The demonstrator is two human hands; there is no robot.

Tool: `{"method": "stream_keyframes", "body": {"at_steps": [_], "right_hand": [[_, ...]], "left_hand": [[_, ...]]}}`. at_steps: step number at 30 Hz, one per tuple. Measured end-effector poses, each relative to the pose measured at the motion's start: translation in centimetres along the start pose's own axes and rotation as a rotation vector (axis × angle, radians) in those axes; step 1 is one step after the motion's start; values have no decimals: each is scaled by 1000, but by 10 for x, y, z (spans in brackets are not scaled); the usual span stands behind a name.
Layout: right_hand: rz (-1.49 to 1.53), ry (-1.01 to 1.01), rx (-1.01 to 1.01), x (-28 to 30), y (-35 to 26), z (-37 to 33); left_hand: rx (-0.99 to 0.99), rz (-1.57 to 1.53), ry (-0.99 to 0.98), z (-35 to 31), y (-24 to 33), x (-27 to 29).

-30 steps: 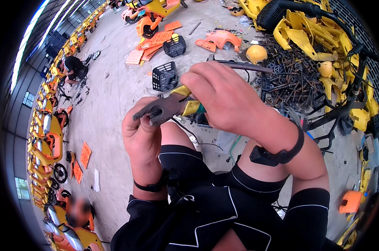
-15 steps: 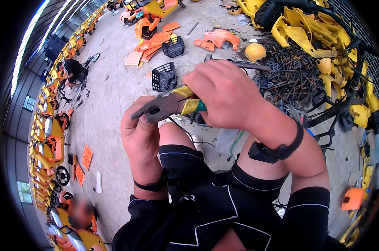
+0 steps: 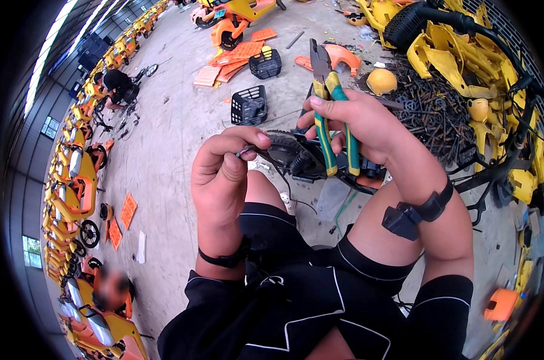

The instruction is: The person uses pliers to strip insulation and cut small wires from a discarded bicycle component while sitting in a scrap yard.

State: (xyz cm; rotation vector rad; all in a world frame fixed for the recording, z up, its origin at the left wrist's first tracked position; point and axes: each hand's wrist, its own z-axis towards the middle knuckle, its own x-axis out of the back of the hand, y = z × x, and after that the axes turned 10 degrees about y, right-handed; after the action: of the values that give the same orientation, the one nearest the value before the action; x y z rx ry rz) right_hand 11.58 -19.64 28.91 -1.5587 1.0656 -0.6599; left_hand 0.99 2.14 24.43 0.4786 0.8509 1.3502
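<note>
First, along the left edge of the frame, rows of yellow and orange scooters [image 3: 83, 192], with a crouched person [image 3: 117, 84] in dark clothing at the upper left and orange panels [image 3: 128, 211] lower down on the grey floor [image 3: 170, 180]. Just left of centre, the left hand [image 3: 221, 165], raised, fingers curled, thumb and forefinger pinched on the end of a thin dark cable [image 3: 246, 150]. Above, a black slotted basket [image 3: 248, 105]; just to the right, a black tyre [image 3: 290, 153]. Right of centre, pliers [image 3: 335, 86] with green and yellow handles, tips toward the upper edge, apart from the cable. Around the spread handles, the right hand [image 3: 365, 123] — half closed, thumb against one grip. Cannot tell whether the plier tips meet. Farther right, a round yellow shell [image 3: 382, 81], a heap of dark metal parts [image 3: 428, 111] and piled yellow panels [image 3: 446, 57].

Apparently a bare-fingered handling step at the cable end, with the pliers held aside. For any further plier work — likely a steady pinch, tips swung down and leftward, fingertips clear of the bite.
</note>
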Motion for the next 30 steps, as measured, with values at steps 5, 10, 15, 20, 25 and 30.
{"method": "stream_keyframes", "body": {"at_steps": [5,10,15,20,25,30], "right_hand": [[-277,87,381,-2,18,5],[-642,186,834,-12,21,-8],[-675,171,994,-12,24,-9],[-610,210,605,-18,20,-13],[-450,51,290,-16,21,-5],[103,-132,35,-16,25,-2]], "left_hand": [[81,-22,60,-2,0,-6],[251,-128,119,1,5,-11],[578,-182,237,2,0,-7],[739,-264,342,-4,-9,-2],[764,-270,276,-4,-6,1],[779,-288,274,-4,-7,4]]}}
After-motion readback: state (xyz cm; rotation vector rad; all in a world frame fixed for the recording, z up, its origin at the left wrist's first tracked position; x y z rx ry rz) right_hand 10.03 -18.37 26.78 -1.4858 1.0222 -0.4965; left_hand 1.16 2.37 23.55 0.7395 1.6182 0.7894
